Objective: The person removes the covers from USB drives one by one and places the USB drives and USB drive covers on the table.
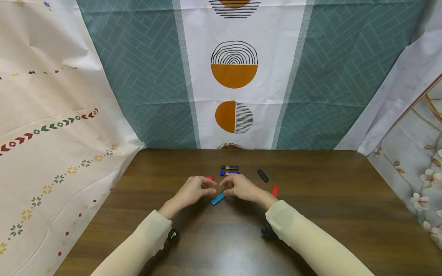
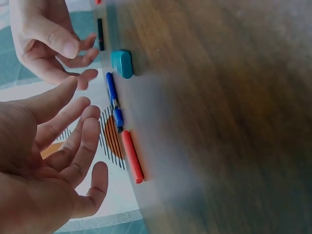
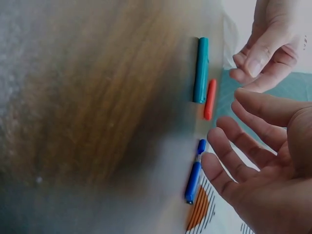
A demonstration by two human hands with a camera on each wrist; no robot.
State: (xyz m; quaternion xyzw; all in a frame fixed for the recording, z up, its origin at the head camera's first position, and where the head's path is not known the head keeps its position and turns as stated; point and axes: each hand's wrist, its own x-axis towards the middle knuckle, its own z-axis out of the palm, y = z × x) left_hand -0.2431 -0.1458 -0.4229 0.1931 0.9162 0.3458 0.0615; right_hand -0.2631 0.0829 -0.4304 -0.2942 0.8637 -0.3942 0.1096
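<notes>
While the left hand and right hand hung relaxed, gripping nothing, the teal stick lay just below them on the bench, seemingly still capped; a black stick and blue stick already lay uncapped.

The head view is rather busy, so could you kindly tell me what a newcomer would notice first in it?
Probably the orange-and-striped circles on the white cloth strip behind the brown table. Next, likely, the left hand and right hand, empty, their fingertips facing each other over the table. A blue stick lies on it, on the near side of their gap.
</notes>
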